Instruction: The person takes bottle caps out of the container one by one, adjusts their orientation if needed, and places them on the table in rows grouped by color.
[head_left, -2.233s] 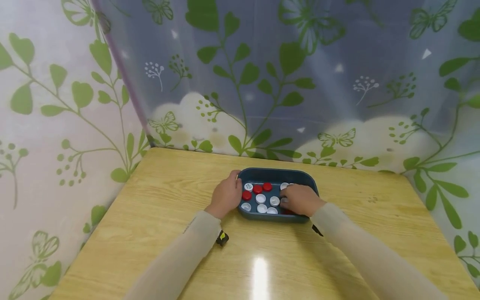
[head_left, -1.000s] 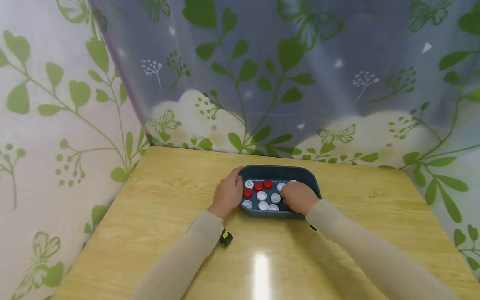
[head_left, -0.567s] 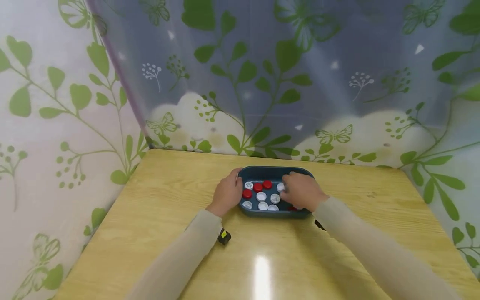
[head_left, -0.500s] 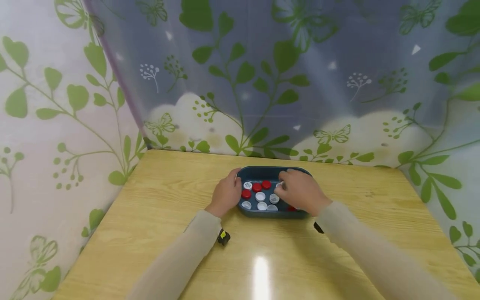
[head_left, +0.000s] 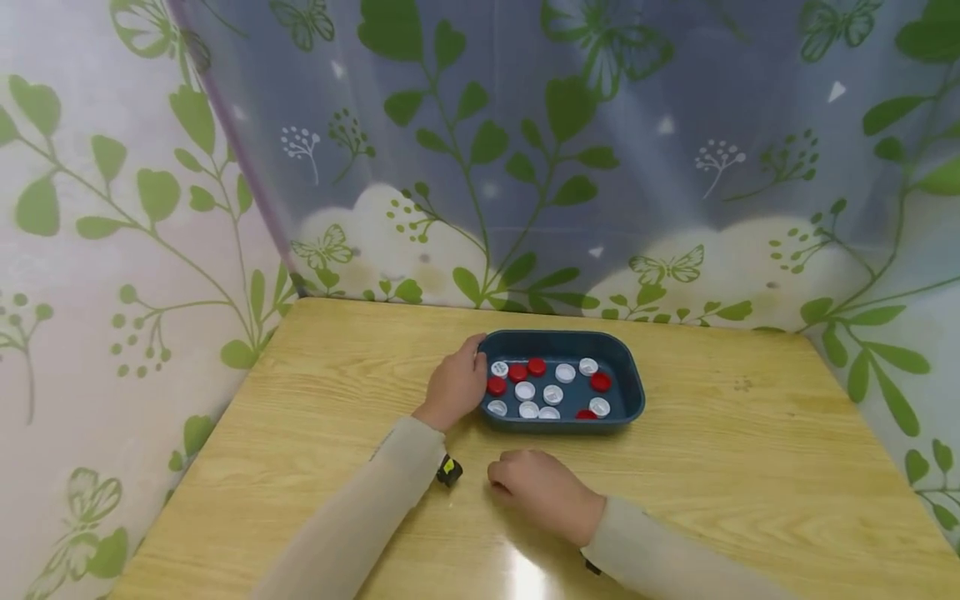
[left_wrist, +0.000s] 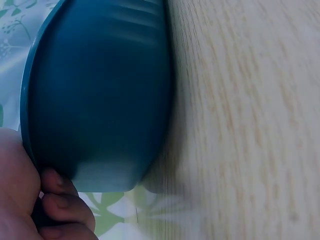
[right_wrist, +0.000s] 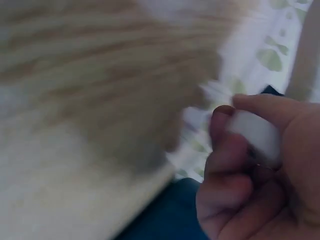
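A dark blue plastic tray with rounded corners sits on the wooden table. Inside it lie several white bottle caps and several red bottle caps, spread over the bottom. My left hand grips the tray's left end at the rim; curled fingertips show beside the wall in the left wrist view. On the near side of the tray, low over the table, is my right hand. It pinches a white bottle cap between thumb and curled fingers, which the head view hides.
The wooden table reaches back to a patterned curtain with green leaves and butterflies. Another leaf-patterned curtain hangs along the left side. A small black device is worn at the left wrist.
My right hand has come out of the tray's right half and moved toward me, over the table, carrying a white bottle cap. My left hand keeps its hold on the tray.
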